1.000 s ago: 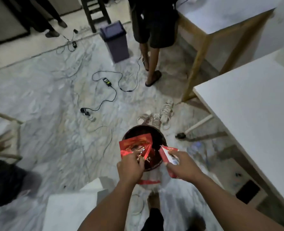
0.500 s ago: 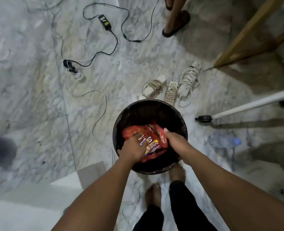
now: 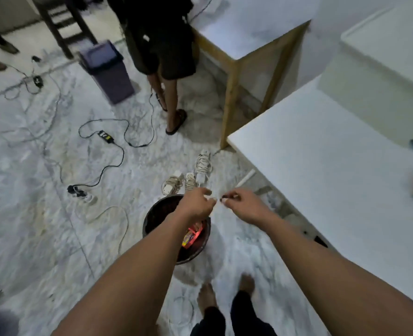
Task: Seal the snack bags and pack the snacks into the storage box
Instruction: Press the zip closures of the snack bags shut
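A dark round bucket stands on the marble floor just in front of my feet. Red snack bags lie inside it, partly hidden by my left forearm. My left hand hovers above the bucket's far rim with its fingers loosely curled and nothing in them. My right hand is level with it, a little to the right, fingertips pointing at the left hand. It holds no bag. The two hands are close but apart.
A white table fills the right side, and a wood-legged table stands behind it. A person stands ahead beside a purple bin. Coiled power strips and black cables lie on the floor.
Both hands let go of the red snack bags inside the bucket and rose out of it empty. The view tilted up from the bucket toward the room.
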Motion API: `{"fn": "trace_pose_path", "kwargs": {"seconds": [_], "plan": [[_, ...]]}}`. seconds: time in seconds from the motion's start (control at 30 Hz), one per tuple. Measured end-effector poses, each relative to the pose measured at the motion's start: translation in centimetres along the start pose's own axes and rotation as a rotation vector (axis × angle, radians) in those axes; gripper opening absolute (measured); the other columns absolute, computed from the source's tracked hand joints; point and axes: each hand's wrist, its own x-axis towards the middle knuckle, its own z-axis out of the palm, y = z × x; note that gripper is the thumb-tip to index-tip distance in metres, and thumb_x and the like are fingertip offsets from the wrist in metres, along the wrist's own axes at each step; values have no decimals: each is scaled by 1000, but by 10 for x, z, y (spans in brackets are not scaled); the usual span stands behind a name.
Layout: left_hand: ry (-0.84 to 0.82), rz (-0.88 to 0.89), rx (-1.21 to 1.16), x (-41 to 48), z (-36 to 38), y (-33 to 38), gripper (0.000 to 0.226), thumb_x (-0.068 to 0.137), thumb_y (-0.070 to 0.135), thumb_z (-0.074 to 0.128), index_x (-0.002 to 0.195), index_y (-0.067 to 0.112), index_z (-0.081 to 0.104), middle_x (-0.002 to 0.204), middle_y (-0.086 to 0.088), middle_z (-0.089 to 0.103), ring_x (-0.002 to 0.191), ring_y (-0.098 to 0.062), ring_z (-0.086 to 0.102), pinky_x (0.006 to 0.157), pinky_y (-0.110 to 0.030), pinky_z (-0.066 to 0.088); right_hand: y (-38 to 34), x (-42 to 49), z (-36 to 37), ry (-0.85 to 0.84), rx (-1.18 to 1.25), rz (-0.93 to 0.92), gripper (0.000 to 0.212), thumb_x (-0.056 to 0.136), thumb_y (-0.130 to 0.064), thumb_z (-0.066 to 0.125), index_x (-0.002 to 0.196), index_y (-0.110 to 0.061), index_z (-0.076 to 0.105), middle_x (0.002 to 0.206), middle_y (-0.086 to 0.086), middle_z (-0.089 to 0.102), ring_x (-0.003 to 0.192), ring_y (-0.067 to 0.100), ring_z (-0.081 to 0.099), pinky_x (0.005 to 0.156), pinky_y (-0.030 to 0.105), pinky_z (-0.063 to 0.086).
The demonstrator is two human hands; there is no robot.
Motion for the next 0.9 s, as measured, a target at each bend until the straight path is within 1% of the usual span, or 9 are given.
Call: {"fn": "trace_pose_path", "kwargs": {"seconds": [0.13, 0.2, 0.23, 0.33, 0.4, 0.47, 0.6, 0.7, 0.9], "plan": [[-55, 179, 130, -37, 26, 104, 43, 92, 39, 61, 128, 15, 64, 123, -10, 71, 105, -26, 68, 88, -31, 53, 26, -94, -94, 224, 96, 5, 26, 88, -32, 61, 112, -24, 67, 87, -10, 65, 76, 3, 60, 65, 19, 44], [-72, 299, 155, -55, 50, 161, 40, 93, 38, 60, 125, 15, 66, 118, -9, 73, 87, -21, 67, 66, -22, 50, 57, -137, -132, 343, 166, 35, 25, 90, -38, 61, 111, -26, 67, 85, -9, 66, 80, 9, 64, 69, 22, 45], [-80, 349, 162, -67, 64, 190, 39, 94, 39, 59, 126, 17, 65, 117, -7, 73, 83, -18, 65, 62, -18, 48, 74, -158, -151, 404, 205, 47, 24, 90, -40, 61, 109, -27, 66, 87, -8, 67, 86, 12, 66, 73, 24, 47], [-132, 486, 191, -103, 118, 270, 40, 95, 41, 59, 129, 21, 63, 121, -5, 71, 103, -21, 66, 90, -28, 52, 130, -222, -196, 597, 292, 82, 16, 90, -40, 62, 102, -30, 65, 91, -6, 69, 90, 17, 70, 77, 28, 53], [-160, 575, 224, -128, 160, 317, 41, 95, 42, 59, 130, 21, 63, 124, -6, 70, 114, -23, 64, 100, -32, 48, 171, -265, -220, 710, 316, 97, 12, 89, -38, 63, 98, -30, 66, 91, -5, 69, 88, 18, 71, 82, 35, 57], [-185, 639, 228, -155, 206, 356, 39, 95, 42, 59, 128, 22, 64, 122, -5, 71, 116, -23, 63, 102, -32, 48, 212, -308, -240, 802, 332, 122, 13, 90, -33, 64, 99, -24, 68, 91, -2, 71, 86, 19, 71, 81, 36, 57], [-255, 750, 298, -206, 299, 404, 39, 88, 41, 62, 122, 21, 67, 127, -4, 69, 117, -24, 63, 103, -33, 47, 294, -395, -269, 953, 353, 213, 8, 91, -20, 61, 97, -20, 67, 87, -3, 68, 80, 16, 66, 65, 20, 47], [-324, 777, 318, -229, 355, 424, 36, 89, 36, 64, 121, 21, 66, 120, -2, 71, 114, -19, 64, 102, -33, 47, 355, -448, -281, 1047, 326, 304, 9, 91, -23, 62, 97, -21, 68, 98, 1, 69, 90, 19, 64, 74, 26, 48], [-321, 751, 356, -238, 405, 441, 37, 90, 38, 66, 124, 25, 64, 116, 0, 70, 107, -17, 65, 96, -32, 52, 433, -497, -291, 1099, 367, 438, 16, 91, -24, 61, 104, -19, 70, 96, -4, 65, 88, 15, 57, 78, 22, 38]]}}
